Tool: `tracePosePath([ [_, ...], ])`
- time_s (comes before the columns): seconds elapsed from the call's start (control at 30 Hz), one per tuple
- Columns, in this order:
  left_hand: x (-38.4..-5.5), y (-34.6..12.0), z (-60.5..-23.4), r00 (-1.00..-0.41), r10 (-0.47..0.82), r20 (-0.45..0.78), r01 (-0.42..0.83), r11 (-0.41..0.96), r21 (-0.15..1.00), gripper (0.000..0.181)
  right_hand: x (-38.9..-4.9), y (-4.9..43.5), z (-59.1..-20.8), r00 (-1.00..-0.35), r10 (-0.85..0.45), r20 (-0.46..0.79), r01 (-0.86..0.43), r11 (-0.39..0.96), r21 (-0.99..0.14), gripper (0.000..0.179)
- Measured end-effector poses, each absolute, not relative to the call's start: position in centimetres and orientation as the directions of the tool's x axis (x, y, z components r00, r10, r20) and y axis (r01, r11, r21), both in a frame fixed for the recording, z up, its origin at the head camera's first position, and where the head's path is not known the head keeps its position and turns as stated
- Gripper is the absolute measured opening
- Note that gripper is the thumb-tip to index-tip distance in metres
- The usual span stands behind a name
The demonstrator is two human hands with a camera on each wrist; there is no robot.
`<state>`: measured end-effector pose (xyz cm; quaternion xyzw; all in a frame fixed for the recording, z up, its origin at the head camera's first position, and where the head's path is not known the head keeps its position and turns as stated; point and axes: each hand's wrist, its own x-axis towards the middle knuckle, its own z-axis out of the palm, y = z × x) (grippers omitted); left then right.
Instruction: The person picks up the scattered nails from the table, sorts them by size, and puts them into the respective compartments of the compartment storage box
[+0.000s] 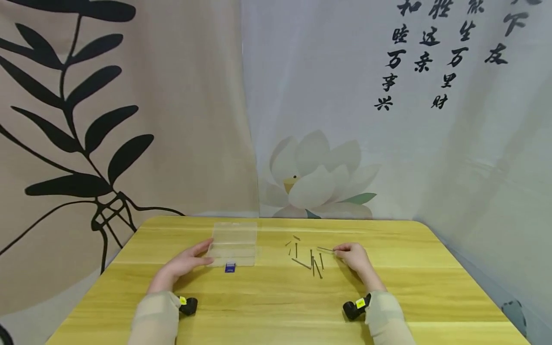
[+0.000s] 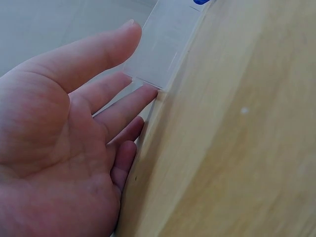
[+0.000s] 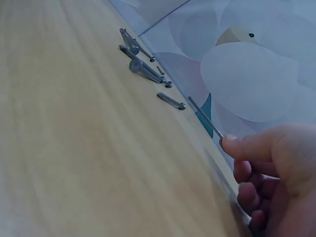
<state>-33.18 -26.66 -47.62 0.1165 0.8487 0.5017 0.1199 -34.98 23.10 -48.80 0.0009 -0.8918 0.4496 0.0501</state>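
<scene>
A clear plastic box with its lid laid back and a blue latch at the front sits on the table. My left hand is at its left side; in the left wrist view the fingertips touch the box's end and the thumb stands apart above it. Between thumb and fingers, my right hand pinches a thin metal nail near one end, its other end pointing left. The same nail shows in the right wrist view, held above the table.
Several loose nails lie between the box and my right hand, with a few shorter pieces behind them. The wooden table reaches back to a printed cloth backdrop.
</scene>
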Motion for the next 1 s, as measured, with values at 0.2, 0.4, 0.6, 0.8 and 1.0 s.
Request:
tracePosePath([
  [0.2,-33.3,-26.6,-47.5,-0.943,0.318,-0.098,0.063,0.458,0.887,0.078,-35.4,23.0,-48.1,-0.995,0.057,0.082,-0.038,0.537,-0.843,0.017],
  [0.4,-33.5,-26.6,-47.7,-0.943,0.313,-0.112,0.051,0.469,0.882,0.078,-35.1,22.1,-45.9,-0.997,0.028,0.072,-0.049,0.483,-0.874,0.021],
  [0.6,-33.4,-26.6,-47.7,-0.941,0.324,-0.101,0.064,0.46,0.886,0.078,-34.5,21.5,-44.1,-0.993,-0.015,0.12,-0.112,0.488,-0.866,0.019],
  [0.8,-33.2,-26.6,-47.6,-0.942,0.323,-0.086,0.07,0.441,0.895,0.079,-34.2,21.1,-43.7,-0.991,-0.025,0.134,-0.129,0.498,-0.858,0.018],
  [1.0,-32.9,-26.5,-47.3,-0.94,0.328,-0.098,0.066,0.455,0.888,0.078,-33.7,20.8,-43.6,-0.991,-0.013,0.131,-0.12,0.498,-0.859,0.019],
])
